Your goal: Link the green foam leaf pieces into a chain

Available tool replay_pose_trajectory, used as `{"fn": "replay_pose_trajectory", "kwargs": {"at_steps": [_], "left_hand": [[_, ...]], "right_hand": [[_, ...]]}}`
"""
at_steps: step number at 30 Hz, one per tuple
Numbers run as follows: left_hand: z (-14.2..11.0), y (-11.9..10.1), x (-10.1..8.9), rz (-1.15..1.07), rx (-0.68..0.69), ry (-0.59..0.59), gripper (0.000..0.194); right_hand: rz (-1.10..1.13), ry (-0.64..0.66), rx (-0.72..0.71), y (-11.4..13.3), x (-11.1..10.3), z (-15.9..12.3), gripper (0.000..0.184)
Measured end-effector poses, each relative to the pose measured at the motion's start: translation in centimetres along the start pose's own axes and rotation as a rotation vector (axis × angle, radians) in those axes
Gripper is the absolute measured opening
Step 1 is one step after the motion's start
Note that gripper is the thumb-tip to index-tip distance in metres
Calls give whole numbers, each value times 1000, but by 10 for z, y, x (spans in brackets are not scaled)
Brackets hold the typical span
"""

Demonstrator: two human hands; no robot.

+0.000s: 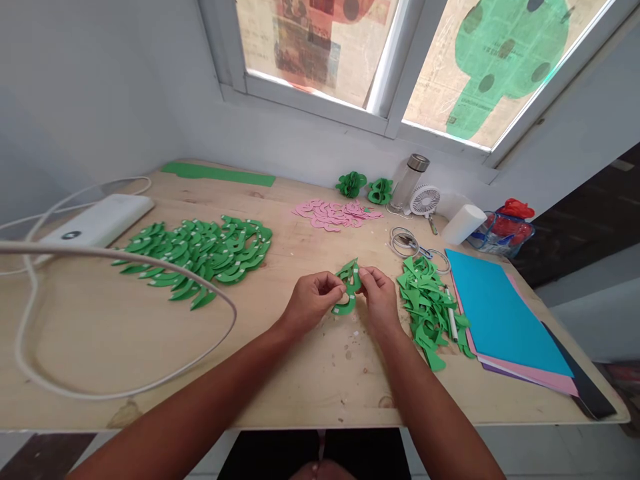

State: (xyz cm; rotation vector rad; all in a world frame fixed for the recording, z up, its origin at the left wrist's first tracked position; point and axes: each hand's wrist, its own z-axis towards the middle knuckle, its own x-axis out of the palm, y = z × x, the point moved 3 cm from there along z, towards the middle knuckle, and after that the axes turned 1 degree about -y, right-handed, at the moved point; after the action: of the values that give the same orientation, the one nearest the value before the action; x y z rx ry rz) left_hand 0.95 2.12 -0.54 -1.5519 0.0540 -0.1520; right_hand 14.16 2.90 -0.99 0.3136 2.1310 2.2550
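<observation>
Near the table's front middle, a curved green paper cutout [345, 308] with small white squares on it is held between my two hands. My left hand [316, 298] pinches its left side, thumb and forefinger closed together. On the other side, the thumb and fingers of my right hand [379, 295] are closed on its upper right edge. Whether the cutout is one layer or several I cannot tell. To the left lies a spread pile of similar green cutouts [235, 250], many bearing white squares. Close by my right hand is a heap of green paper scraps [425, 300] with a white pen [451, 317] on it.
Pink cutouts [330, 215], two green paper balls [351, 185], a glass bottle [406, 183] and a small fan [425, 200] stand toward the wall. Scissors [417, 245] lie by tape rings. Coloured sheets [505, 313] are at right. A white cable [150, 253] loops across the left, near a power bank [100, 223].
</observation>
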Motion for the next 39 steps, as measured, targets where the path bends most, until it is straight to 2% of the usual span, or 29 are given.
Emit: {"fn": "replay_pose_trajectory", "kwargs": {"at_steps": [5, 15, 25, 32, 39], "left_hand": [[4, 1, -5, -78, -53, -42, 18], [6, 2, -7, -164, -129, 5, 23], [4, -2, -6, -97, -126, 61, 23], [6, -1, -10, -124, -65, -61, 21], [9, 3, -15, -161, -63, -179, 19]], "right_hand": [[37, 112, 42, -1, 5, -2, 21], [9, 84, 40, 0, 5, -2, 19], [20, 116, 57, -4, 5, -2, 18], [-2, 155, 57, 0, 10, -4, 22], [-41, 212, 73, -5, 12, -7, 15]]}}
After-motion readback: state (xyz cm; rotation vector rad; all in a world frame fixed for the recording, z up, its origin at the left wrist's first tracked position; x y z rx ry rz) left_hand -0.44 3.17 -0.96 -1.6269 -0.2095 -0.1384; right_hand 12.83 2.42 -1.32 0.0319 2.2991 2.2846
